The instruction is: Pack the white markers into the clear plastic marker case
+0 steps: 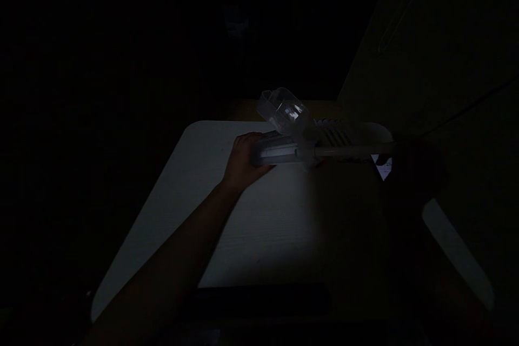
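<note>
The scene is very dark. My left hand point(244, 159) is wrapped round the near-left end of a clear plastic container point(278, 151), held over the table. A transparent flap or lid point(284, 111) stands open at the container's upper side. From its right end a pale, straight rod point(352, 150) runs to my right hand point(417, 173). That hand shows only as a dark shape; the rod's far end disappears into it, and its fingers are mostly lost in shadow. What lies inside the container is hard to make out.
A white table point(190, 200) with rounded corners lies under my hands. Behind the rod is a striped or ribbed thing point(334, 132). A small lit screen point(386, 168) glows beside my right hand. A dark cable point(466, 112) crosses the wall at right.
</note>
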### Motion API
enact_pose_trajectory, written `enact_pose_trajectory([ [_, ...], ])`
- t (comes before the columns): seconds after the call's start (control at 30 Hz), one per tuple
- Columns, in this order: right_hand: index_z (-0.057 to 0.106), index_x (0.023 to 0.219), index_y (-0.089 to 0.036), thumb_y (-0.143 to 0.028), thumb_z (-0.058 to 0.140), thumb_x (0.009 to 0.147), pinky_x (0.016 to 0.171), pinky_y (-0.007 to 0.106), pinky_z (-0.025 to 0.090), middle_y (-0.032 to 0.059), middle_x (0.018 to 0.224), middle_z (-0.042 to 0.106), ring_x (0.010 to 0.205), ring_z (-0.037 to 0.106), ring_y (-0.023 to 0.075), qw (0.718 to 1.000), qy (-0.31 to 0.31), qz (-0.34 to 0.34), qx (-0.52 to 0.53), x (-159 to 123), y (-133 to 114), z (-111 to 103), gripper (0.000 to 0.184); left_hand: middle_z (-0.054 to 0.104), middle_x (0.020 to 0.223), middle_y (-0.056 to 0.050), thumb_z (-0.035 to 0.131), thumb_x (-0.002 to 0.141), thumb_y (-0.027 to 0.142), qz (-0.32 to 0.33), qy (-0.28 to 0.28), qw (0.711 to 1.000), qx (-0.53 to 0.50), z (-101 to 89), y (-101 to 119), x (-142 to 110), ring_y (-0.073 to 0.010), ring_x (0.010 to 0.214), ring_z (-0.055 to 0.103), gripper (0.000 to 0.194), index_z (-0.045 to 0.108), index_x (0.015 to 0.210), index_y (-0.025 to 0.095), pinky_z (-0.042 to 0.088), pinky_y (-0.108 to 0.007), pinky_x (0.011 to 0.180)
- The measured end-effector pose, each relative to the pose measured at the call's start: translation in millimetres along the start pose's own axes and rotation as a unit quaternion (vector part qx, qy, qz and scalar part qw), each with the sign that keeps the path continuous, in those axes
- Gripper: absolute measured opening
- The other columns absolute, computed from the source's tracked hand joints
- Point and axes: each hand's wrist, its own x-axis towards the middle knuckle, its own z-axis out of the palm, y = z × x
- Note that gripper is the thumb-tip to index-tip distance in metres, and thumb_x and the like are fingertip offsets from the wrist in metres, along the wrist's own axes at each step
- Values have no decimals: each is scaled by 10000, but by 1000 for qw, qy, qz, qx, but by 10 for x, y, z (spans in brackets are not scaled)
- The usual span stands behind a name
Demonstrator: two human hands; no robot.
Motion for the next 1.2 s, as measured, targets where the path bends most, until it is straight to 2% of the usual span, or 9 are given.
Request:
enact_pose_trajectory([
  [0.1, 677, 887, -78, -345, 399, 898, 734, 342, 443, 109, 810, 654, 758, 579, 175, 997, 34, -67, -34, -7, 6, 8, 386, 578, 1132, -90, 740, 630, 463, 4, -2, 1000, 3, 1, -8, -2, -270, 1050, 547, 638, 462, 1152, 224, 462, -438, 887],
  [0.2, 682, 927, -66, -377, 414, 896, 697, 322, 461, 118, 820, 668, 755, 593, 174, 992, 27, -113, -44, -23, 41, 22, 412, 578, 1132, -92, 734, 637, 462, 9, -3, 1000, 8, 7, -21, -5, -272, 1055, 546, 628, 466, 1150, 218, 458, -437, 890],
  [0.37, 675, 979, -118, -381, 466, 869, 703, 296, 486, 109, 905, 684, 831, 634, 180, 996, -12, -90, 4, -66, 94, 68, 353, 582, 1129, -87, 753, 620, 449, 12, 1, 1000, 1, 10, -30, -9, -266, 1046, 550, 643, 463, 1148, 224, 464, -432, 880],
  [0.53, 672, 967, -122, -360, 451, 879, 704, 281, 467, 99, 872, 691, 794, 622, 156, 985, -40, -159, -45, -69, 131, 120, 337, 582, 1132, -87, 758, 618, 426, 13, 2, 1000, -11, 0, -12, -5, -266, 1047, 547, 637, 465, 1145, 222, 460, -434, 888],
  [0.67, 658, 966, -189, -374, 490, 856, 679, 287, 471, 55, 847, 681, 745, 610, 145, 987, -37, -158, -12, -97, 155, 160, 273, 585, 1127, -82, 767, 610, 398, 19, 5, 1000, -9, -2, -13, -2, -260, 1050, 546, 638, 463, 1141, 218, 458, -420, 896],
  [0.8, 641, 987, -219, -378, 522, 837, 659, 305, 490, 50, 872, 674, 765, 619, 162, 989, -43, -143, 22, -130, 167, 189, 249, 587, 1130, -77, 760, 616, 397, 28, 3, 1000, -2, 0, -24, -4, -252, 1043, 550, 637, 460, 1148, 215, 461, -408, 889],
  [1.03, 620, 1001, -186, -302, 518, 854, 653, 283, 486, 57, 839, 672, 752, 623, 148, 978, -67, -195, 32, -136, 160, 215, 214, 585, 1130, -84, 752, 620, 416, 17, -3, 1000, 11, -6, -11, 0, -263, 1036, 552, 633, 461, 1145, 216, 464, -429, 879],
  [1.2, 614, 1024, -201, -333, 519, 849, 677, 304, 496, 64, 891, 675, 805, 634, 170, 974, -71, -213, 11, -143, 232, 252, 239, 583, 1133, -84, 743, 633, 439, 28, -1, 1000, 0, -12, 0, 10, -260, 1050, 548, 630, 460, 1149, 214, 463, -421, 881],
])
